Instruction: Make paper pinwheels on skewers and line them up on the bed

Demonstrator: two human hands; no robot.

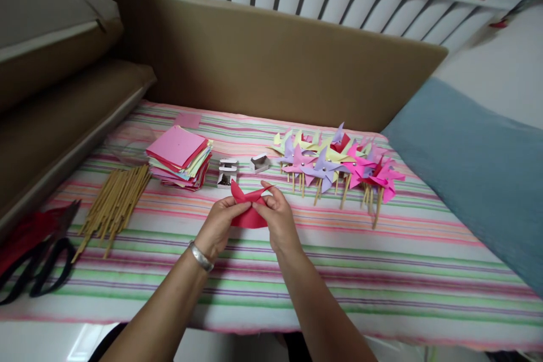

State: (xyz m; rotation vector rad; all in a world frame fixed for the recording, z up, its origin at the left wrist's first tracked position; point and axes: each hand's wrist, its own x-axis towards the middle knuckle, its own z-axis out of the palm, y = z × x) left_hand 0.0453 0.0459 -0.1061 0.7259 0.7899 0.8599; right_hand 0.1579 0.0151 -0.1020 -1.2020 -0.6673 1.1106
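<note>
The red paper (250, 206) is between the two hands, just above the striped cloth (382, 271). The left hand (218, 226) pinches its left edge, and the right hand (278, 218) pinches the right. Its corners are folded toward the middle, with pointed tips.

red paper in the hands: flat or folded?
Folded. The red paper is pinched between left hand and right hand, its corners bent inward, off the striped cloth.
</note>
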